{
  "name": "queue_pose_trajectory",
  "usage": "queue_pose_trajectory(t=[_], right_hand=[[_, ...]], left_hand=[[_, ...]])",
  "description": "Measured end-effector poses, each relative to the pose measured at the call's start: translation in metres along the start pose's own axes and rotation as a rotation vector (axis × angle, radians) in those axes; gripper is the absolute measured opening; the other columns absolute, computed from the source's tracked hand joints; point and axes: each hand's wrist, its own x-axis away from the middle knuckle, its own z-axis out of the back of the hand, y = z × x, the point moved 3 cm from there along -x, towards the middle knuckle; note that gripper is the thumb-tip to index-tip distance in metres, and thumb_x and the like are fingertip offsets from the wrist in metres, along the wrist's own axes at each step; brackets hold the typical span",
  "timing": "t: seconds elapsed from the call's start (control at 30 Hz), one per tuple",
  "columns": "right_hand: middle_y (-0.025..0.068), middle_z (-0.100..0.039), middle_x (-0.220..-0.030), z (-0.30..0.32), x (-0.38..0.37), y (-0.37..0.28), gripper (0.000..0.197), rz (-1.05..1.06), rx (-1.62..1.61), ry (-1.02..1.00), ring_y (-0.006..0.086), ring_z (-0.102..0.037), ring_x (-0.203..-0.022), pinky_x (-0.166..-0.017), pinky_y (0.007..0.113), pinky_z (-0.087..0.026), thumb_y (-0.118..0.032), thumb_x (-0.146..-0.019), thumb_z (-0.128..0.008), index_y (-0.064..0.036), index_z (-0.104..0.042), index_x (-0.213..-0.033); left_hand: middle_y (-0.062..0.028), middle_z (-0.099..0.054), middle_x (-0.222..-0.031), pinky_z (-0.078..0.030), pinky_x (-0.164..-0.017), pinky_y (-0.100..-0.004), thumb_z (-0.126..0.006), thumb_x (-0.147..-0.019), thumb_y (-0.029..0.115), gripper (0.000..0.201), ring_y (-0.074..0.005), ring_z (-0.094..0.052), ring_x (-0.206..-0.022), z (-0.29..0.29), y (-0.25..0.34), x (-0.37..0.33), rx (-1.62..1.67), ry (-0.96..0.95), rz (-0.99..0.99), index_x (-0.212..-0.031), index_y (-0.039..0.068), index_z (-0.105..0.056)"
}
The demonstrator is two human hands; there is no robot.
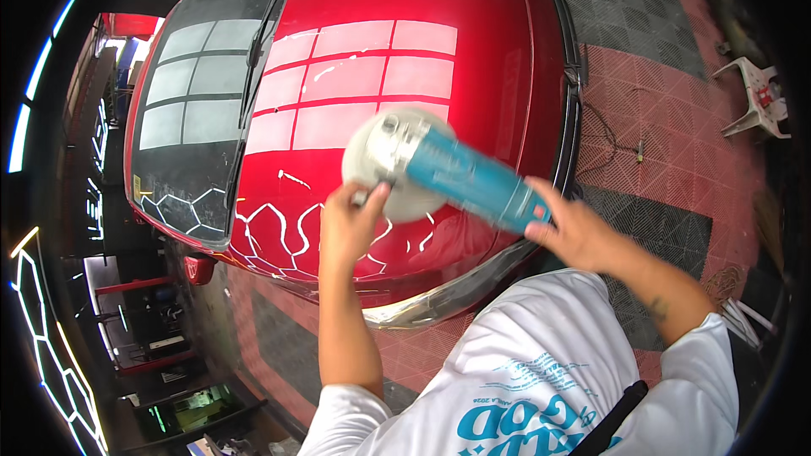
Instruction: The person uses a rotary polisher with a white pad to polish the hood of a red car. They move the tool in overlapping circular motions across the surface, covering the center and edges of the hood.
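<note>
A teal-bodied polisher (pixel 469 177) with a silvery head and a round pale pad (pixel 361 156) is over the red car hood (pixel 494 59). My left hand (pixel 348 224) is closed at its head, thumb and fingers gripping beside the pad; the exact grip is partly hidden. My right hand (pixel 572 228) is wrapped round the rear end of the body. The pad is over the hood's near part; whether it touches the paint I cannot tell. White streaks (pixel 325 73) show on the paint, among bright reflections of ceiling lights.
The windshield (pixel 198 76) and a wiper (pixel 263 29) lie left of the hood, with a red side mirror (pixel 198 269) below. A headlight (pixel 431 291) is at the near corner. At right, a white plastic chair (pixel 754 97) and a cord (pixel 610 148) are on the tiled floor.
</note>
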Motion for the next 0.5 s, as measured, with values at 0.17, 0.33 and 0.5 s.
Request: queue_pose_trajectory(t=[0.17, 0.33, 0.5], right_hand=[[0.0308, -0.075, -0.127, -0.077, 0.026, -0.030, 0.084, -0.023, 0.095, -0.254, 0.0516, -0.074, -0.109, -0.097, 0.058, -0.058, -0.052, -0.110, -0.062, -0.0062, -0.027, -0.170], [0.0296, -0.075, -0.125, -0.116, 0.010, -0.047, 0.085, 0.135, 0.168, -0.351, 0.0484, -0.075, -0.111, -0.098, 0.057, -0.058, -0.056, -0.109, -0.062, -0.0085, -0.029, -0.172], [0.0267, -0.077, -0.121, -0.075, 0.007, -0.039, 0.083, 0.076, 0.268, -0.267, 0.0466, -0.075, -0.111, -0.098, 0.057, -0.057, -0.055, -0.107, -0.064, -0.0107, -0.034, -0.171]], left_hand=[[-0.0036, -0.071, -0.073, -0.040, -0.052, -0.0287, -0.084, -0.100, 0.023, 0.028, -0.0077, -0.056, -0.058, 0.026, -0.093, 0.129, 0.194, 0.151, 0.202, -0.107, -0.004, -0.078], [-0.0016, -0.073, -0.077, -0.042, -0.053, -0.0269, -0.081, -0.103, 0.015, 0.023, -0.0066, -0.058, -0.060, 0.033, -0.162, 0.202, 0.339, 0.330, 0.278, -0.112, -0.005, -0.076], [-0.0057, -0.078, -0.088, -0.050, -0.064, -0.0249, -0.082, -0.103, 0.013, 0.023, -0.0088, -0.069, -0.074, 0.004, -0.146, 0.170, 0.457, 0.326, 0.192, -0.114, -0.006, -0.076]])
